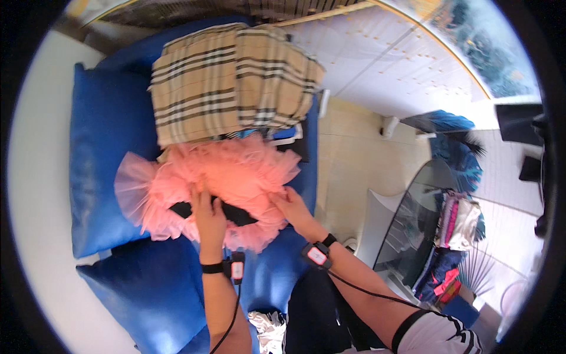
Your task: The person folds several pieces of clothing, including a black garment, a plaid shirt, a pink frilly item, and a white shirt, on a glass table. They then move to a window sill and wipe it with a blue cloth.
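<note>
A pink ruffled tulle garment (239, 177), possibly a tutu skirt, lies spread on a blue sofa (269, 261) before me. A black area (239, 214) shows through an opening in its middle. My left hand (208, 217) rests on the tulle at the left of that opening, thumb apart from the fingers; whether it grips the fabric is unclear. At the garment's right side, my right hand (294, 210) has its fingertips closed on the ruffles. Beyond the tulle is a folded beige plaid cloth (234, 79), with dark and blue items partly hidden beneath it.
Blue cushions (110, 163) line the left side. A crumpled white cloth (267, 329) lies near my leg. To the right, a dark glass table (407, 221) holds a stack of folded clothes (457, 221). Tiled floor (353, 155) separates it from the sofa. Cables trail from both wrist devices.
</note>
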The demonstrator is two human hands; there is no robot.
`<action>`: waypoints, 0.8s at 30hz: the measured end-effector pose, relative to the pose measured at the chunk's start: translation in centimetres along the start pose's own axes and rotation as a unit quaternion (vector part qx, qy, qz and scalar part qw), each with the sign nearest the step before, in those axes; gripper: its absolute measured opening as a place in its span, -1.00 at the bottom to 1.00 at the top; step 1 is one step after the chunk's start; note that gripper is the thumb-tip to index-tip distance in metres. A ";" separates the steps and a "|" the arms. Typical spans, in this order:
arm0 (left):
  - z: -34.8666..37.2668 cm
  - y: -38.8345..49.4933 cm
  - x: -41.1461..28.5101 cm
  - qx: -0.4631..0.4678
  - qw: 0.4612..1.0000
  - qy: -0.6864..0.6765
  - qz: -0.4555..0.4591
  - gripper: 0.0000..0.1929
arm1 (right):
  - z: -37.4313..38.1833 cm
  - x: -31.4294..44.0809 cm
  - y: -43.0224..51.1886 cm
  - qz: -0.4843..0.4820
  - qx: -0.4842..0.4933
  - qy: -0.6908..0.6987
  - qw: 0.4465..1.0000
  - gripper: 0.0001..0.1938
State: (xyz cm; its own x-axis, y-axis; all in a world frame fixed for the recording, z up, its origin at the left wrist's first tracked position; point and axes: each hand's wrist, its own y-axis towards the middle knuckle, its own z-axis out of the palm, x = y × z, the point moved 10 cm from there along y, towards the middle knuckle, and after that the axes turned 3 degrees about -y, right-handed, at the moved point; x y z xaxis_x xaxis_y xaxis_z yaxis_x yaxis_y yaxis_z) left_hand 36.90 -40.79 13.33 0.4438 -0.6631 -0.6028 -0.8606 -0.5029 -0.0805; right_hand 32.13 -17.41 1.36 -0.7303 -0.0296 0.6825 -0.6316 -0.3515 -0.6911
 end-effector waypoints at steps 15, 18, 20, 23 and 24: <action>24.8 -20.7 -14.5 0.415 0.908 0.023 0.049 -0.39 | -32.9 -17.0 -19.0 0.064 -0.278 0.002 0.958 -0.72; 31.7 -27.1 -19.8 0.527 0.849 -0.037 0.002 -0.54 | -46.8 -21.1 -34.0 0.105 -0.562 -0.168 0.803 -0.77; 35.6 -31.0 -24.5 0.578 0.812 -0.081 0.014 -0.57 | -54.5 -24.1 -46.2 0.165 -0.734 -0.178 0.635 -0.77; 40.7 -36.1 -30.7 0.623 0.779 -0.058 0.048 -0.58 | -61.7 -29.6 -59.4 0.140 -0.860 -0.040 0.489 -0.37; 42.5 -37.9 -32.9 0.636 0.767 -0.065 0.056 -0.58 | -64.0 -31.8 -61.8 0.190 -0.855 -0.012 0.483 -0.11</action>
State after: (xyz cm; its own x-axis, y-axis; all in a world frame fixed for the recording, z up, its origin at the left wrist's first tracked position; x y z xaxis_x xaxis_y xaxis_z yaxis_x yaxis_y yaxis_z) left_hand 44.26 23.65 2.51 0.3925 -0.5597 -0.7299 -0.4760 0.5554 -0.6819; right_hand 77.75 65.18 7.14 -0.8880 0.1941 0.4170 0.2401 0.9689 0.0602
